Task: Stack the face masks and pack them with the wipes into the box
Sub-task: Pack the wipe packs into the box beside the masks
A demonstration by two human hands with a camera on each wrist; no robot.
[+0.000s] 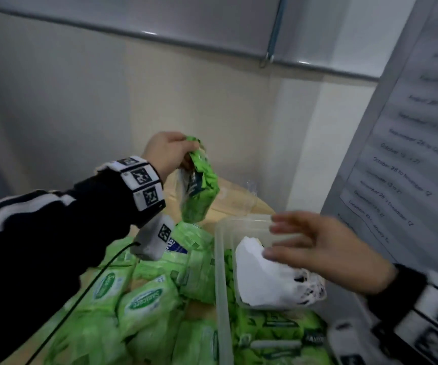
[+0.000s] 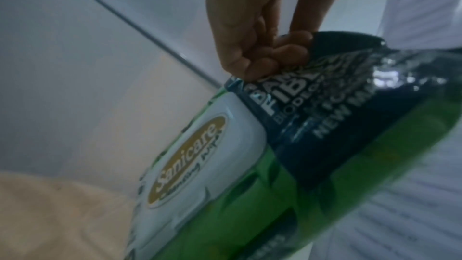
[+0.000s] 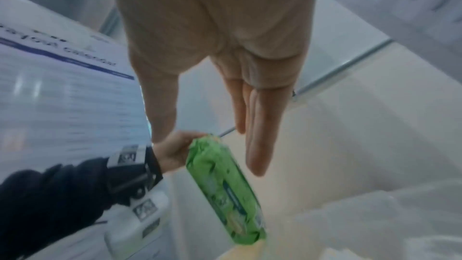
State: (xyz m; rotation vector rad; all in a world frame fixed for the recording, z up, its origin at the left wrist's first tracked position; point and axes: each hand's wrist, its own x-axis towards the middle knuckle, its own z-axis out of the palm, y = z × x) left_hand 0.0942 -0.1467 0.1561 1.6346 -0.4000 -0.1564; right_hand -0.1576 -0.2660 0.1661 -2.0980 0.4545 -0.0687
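My left hand pinches the top end of a green pack of wipes, which hangs in the air left of the clear plastic box. The left wrist view shows the fingers curled on the pack by its dark label. Inside the box lie white face masks on top of green wipe packs. My right hand hovers over the masks with straight, spread fingers and holds nothing. From the right wrist view, the right hand is flat and the hanging pack is beyond it.
Several more green wipe packs are piled on the wooden table left of the box. A cream wall stands behind. A printed sheet hangs on the panel at right. A black cable runs over the pile.
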